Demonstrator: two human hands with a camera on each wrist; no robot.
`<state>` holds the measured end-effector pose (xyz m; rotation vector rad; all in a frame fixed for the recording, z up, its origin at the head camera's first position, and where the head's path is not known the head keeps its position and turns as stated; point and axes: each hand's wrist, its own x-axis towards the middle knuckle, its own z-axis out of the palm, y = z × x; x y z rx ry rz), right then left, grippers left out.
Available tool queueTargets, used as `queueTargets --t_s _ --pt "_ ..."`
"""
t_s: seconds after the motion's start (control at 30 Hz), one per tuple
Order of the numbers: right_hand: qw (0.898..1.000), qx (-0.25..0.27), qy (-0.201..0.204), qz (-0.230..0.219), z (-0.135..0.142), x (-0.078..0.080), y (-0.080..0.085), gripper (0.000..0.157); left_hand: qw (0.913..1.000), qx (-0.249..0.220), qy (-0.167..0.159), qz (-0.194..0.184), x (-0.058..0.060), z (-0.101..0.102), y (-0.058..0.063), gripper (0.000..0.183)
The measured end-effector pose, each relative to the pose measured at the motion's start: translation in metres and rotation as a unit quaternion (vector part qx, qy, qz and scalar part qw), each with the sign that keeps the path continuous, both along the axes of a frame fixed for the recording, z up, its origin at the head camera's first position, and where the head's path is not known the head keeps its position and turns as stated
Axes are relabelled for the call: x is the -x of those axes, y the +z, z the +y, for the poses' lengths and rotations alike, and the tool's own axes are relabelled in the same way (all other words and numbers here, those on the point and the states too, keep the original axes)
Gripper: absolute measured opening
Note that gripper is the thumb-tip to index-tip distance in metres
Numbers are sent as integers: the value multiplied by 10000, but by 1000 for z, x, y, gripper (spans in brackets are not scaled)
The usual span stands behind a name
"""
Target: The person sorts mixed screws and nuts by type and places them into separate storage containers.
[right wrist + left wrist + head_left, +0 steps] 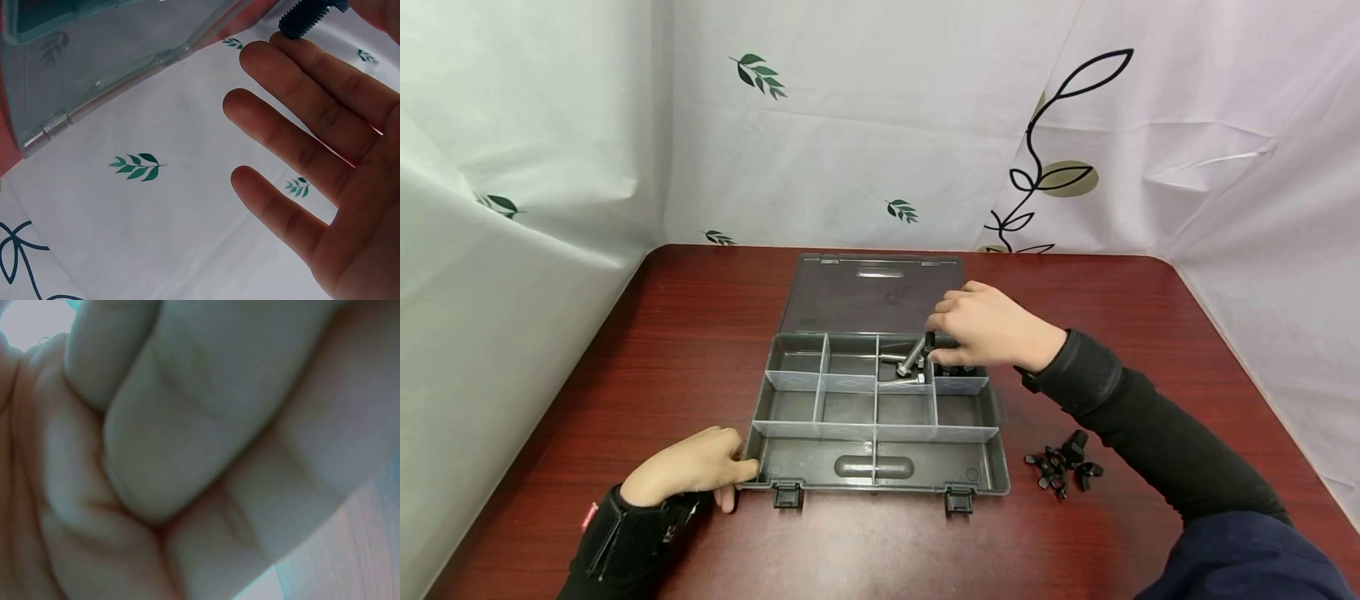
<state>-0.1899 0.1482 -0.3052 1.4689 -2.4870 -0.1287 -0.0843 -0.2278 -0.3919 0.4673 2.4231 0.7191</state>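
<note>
A grey plastic compartment box (887, 431) lies with its lid (868, 292) folded back. My left hand (696, 462) grips its front left corner; curled fingers fill the left wrist view. Over the back right compartments is my right hand (988, 325), pinching a black threaded screw (303, 19) between thumb and index finger, while its other fingers stretch out in the right wrist view. The screw's head is mostly hidden. Silver bolts (912, 358) lie in the compartment beside that hand. Dark pieces (955, 369) sit in the back right compartment, partly covered by the hand.
Several small black winged parts (1060, 467) lie in a loose pile on the red-brown table (865, 550), right of the box. Two black latches (787, 496) stick out at the box's front. A white patterned cloth (865, 125) hangs behind and at both sides.
</note>
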Motion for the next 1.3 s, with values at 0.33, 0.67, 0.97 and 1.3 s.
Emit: queueTargets --t_s 0.33,0.67,0.97,1.3 --pt "9999 -42 125 -88 -10 1 1 25 10000 -20 38 -7 0 0 0 27" --pt "9995 -229 85 -187 -20 1 3 27 10000 -52 33 18 0 1 1 27" --pt "9983 -455 212 -287 -27 -6 5 29 10000 8 -14 72 0 1 1 28" --pt "9978 -458 439 -173 -31 -12 3 30 9999 -1 -34 98 0 0 0 29"
